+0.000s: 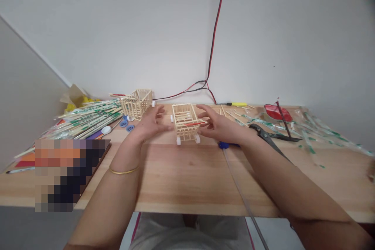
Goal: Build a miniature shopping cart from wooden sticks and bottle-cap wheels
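Note:
A small cart built of wooden sticks (185, 121), with white wheels and a red strip on its handle, stands on the wooden table (175, 179) between my hands. To its left is my left hand (154, 124), fingers apart and holding nothing, with a gap to the cart. On the other side my right hand (215, 125) has its fingers spread, the tips close to the cart's handle; whether they touch it I cannot tell. Behind my left hand sits a second stick cart (137, 103), also with a red strip on its handle.
Paper-wrapped chopsticks (90, 119) are heaped at the left, near blue round pieces (124, 124) and a pixelated patch (67, 175). Scissors (266, 136), a red piece (278, 113), a yellow-handled tool (238, 104) and clear wrappers (310, 133) lie right. A cable (238, 187) crosses the front edge.

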The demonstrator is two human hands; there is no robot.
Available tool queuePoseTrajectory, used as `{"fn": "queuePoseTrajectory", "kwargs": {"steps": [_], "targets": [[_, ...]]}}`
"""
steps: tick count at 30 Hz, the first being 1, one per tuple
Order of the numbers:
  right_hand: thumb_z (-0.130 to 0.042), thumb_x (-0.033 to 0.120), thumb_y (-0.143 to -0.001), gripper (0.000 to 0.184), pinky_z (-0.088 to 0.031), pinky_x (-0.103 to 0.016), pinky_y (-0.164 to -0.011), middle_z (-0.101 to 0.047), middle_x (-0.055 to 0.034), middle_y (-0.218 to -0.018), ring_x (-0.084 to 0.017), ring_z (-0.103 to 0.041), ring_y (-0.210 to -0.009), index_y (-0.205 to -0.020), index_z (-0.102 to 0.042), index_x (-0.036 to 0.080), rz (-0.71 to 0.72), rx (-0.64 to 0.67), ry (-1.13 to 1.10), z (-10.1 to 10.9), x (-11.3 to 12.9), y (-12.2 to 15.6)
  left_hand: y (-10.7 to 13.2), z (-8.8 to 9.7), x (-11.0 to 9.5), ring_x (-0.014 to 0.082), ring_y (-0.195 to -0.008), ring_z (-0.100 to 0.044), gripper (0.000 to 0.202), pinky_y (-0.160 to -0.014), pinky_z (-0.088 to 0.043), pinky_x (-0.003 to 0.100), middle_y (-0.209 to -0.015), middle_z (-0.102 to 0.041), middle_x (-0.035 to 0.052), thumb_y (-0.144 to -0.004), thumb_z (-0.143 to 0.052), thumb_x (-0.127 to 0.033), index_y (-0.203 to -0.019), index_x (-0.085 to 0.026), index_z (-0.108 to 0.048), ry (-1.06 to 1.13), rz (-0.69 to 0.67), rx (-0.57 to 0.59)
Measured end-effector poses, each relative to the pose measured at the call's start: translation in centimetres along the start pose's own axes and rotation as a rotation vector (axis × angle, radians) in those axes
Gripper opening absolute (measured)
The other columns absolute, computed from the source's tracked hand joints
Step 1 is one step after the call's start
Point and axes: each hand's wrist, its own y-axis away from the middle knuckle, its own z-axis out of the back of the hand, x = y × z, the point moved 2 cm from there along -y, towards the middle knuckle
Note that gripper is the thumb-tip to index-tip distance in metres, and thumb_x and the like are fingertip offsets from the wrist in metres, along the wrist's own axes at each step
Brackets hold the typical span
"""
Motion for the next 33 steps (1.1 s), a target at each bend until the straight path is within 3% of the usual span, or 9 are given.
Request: {"fn": "queuePoseTrajectory", "kwargs": {"steps": [2, 4, 9, 14, 19, 22, 28, 33], "targets": [[-0.066, 0.033, -0.079, 0.079, -0.057, -0.034, -0.072, -0.057, -0.0123, -0.125, -0.015, -0.067, -0.078, -0.147, -0.026, 0.031, -0.015, -0.006, -0.012, -0.4, 0.3, 0.0, 0.0, -0.4, 0.1, 0.0316, -0.136, -0.036, 0.123, -0.106, -0.037, 0.045, -0.151, -0.031, 0.0193, -0.051, -0.086, -0.037, -0.150, -0.023, -0.014, -0.035, -0.015, 0.063], [-0.066, 0.032, -0.080, 0.078, -0.057, -0.034, -0.074, -0.056, -0.0127, -0.125, -0.015, -0.067, -0.080, -0.147, -0.026, 0.030, -0.038, -0.012, -0.011, -0.7, 0.5, -0.1, 0.1, -0.9, 0.1, 0.0331, -0.143, -0.025, 0.139, -0.112, -0.029, 0.048, -0.156, -0.020, 0.0213, -0.049, -0.087, -0.037, -0.152, -0.023, 0.006, -0.056, -0.033, 0.125], [-0.062, 0.031, -0.083, 0.069, -0.056, -0.035, -0.080, -0.055, -0.0126, -0.128, -0.016, -0.067, -0.084, -0.145, -0.032, 0.028, -0.002, 0.000, -0.018, -1.2, 0.5, -0.1, 0.1, -1.7, -0.1, 0.0318, -0.146, -0.018, 0.144, -0.117, -0.020, 0.047, -0.157, -0.016, 0.0221, -0.047, -0.088, -0.035, -0.152, -0.019, 0.010, -0.069, -0.132, 0.254], [-0.064, 0.031, -0.080, 0.065, -0.055, -0.036, -0.079, -0.064, -0.0086, -0.118, -0.016, -0.066, -0.082, -0.141, -0.040, 0.028, 0.034, 0.005, -0.003, -1.5, 0.0, -0.2, -0.2, -2.4, 0.4, 0.0297, -0.147, -0.015, 0.148, -0.118, -0.015, 0.045, -0.159, -0.013, 0.0207, -0.047, -0.089, -0.032, -0.150, -0.022, 0.017, -0.007, -0.163, 0.292], [-0.057, 0.027, -0.084, 0.050, -0.052, -0.031, -0.071, -0.068, 0.0008, -0.080, -0.015, -0.062, -0.072, -0.132, -0.048, 0.025, 0.010, 0.028, 0.027, -1.6, 0.2, -0.1, -0.5, -2.8, 1.2, 0.0302, -0.146, -0.020, 0.148, -0.117, -0.020, 0.046, -0.159, -0.011, 0.0195, -0.047, -0.088, -0.030, -0.150, -0.026, 0.018, 0.020, -0.170, 0.269], [-0.053, 0.028, -0.086, 0.041, -0.048, -0.027, -0.062, -0.064, 0.0036, -0.070, -0.014, -0.058, -0.062, -0.127, -0.052, 0.025, 0.027, 0.030, 0.020, -1.5, 0.3, -0.1, -0.3, -2.7, 0.7, 0.0298, -0.144, -0.025, 0.144, -0.116, -0.022, 0.046, -0.158, -0.018, 0.0194, -0.049, -0.087, -0.026, -0.151, -0.023, 0.014, -0.020, -0.150, 0.274], [-0.050, 0.030, -0.090, 0.034, -0.052, -0.032, -0.076, -0.069, -0.0010, -0.094, -0.017, -0.065, -0.081, -0.123, -0.055, 0.027, 0.107, 0.012, -0.052, -1.2, 0.3, -0.3, 0.0, -2.5, -0.6, 0.0313, -0.143, -0.026, 0.135, -0.117, -0.021, 0.045, -0.157, -0.023, 0.0173, -0.048, -0.086, -0.023, -0.153, -0.021, 0.000, -0.046, -0.183, 0.270], [-0.049, 0.034, -0.091, 0.024, -0.052, -0.033, -0.081, -0.069, -0.0037, -0.099, -0.018, -0.067, -0.089, -0.110, -0.059, 0.022, 0.107, -0.014, -0.083, -1.0, 0.2, -0.6, -0.1, -2.2, -0.6, 0.0311, -0.143, -0.028, 0.125, -0.117, -0.022, 0.045, -0.154, -0.030, 0.0166, -0.049, -0.086, -0.024, -0.152, -0.020, -0.015, 0.004, -0.208, 0.290]]}}
